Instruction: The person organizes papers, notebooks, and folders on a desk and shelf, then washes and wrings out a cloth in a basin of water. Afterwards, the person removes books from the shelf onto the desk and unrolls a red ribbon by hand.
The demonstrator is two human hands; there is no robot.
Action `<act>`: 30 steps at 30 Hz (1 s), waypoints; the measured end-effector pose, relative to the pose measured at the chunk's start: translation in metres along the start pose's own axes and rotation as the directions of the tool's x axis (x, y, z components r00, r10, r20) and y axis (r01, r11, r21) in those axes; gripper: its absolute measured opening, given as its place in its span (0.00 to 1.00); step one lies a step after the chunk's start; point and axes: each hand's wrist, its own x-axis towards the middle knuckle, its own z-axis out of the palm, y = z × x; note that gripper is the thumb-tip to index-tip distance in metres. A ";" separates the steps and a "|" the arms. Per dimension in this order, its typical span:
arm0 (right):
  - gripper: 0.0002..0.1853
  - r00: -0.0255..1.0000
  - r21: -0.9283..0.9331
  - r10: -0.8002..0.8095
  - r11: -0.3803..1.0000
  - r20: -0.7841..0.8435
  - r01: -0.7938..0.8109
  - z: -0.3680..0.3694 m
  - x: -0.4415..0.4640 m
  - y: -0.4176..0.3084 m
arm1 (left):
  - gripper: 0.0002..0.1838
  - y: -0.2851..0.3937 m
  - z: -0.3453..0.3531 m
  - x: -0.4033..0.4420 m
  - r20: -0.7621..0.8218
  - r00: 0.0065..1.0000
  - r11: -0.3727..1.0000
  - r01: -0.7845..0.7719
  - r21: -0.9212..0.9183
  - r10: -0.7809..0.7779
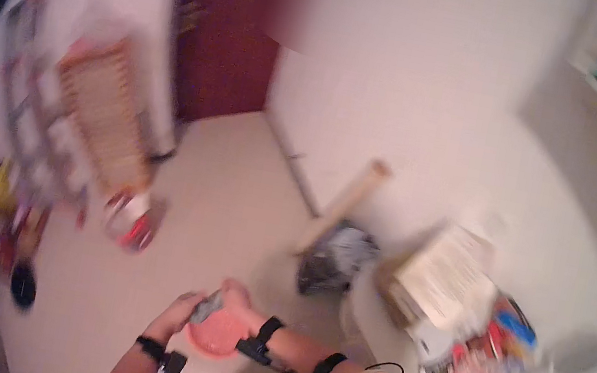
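Observation:
A grey, cloth-like item is between my two hands, above a round pink basin at the bottom centre. My left hand is closed on the item's left side. From the right, my right hand grips its other side. Blur hides the separate fingers. Black straps with small devices are on both forearms.
A dark red door stands at the back. Left are a woven rack and a red-and-clear container. On the right are a black bag, a cardboard box, a leaning wooden stick and colourful packets.

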 end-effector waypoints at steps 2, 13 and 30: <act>0.17 0.969 -0.045 0.129 0.989 -0.212 -0.141 -0.065 -0.053 -0.046 | 0.11 0.021 0.019 0.006 -0.042 0.987 0.988 -0.155 0.013 0.155; 0.24 0.842 0.578 0.242 0.811 -0.482 0.098 -0.248 -0.301 -0.073 | 0.03 0.120 0.285 -0.114 0.431 0.896 0.925 -0.250 0.285 0.109; 0.12 0.201 0.568 0.605 0.795 -0.771 -0.214 -0.367 -0.782 0.162 | 0.19 0.077 0.630 -0.417 0.761 -0.097 0.091 -0.975 -0.201 0.642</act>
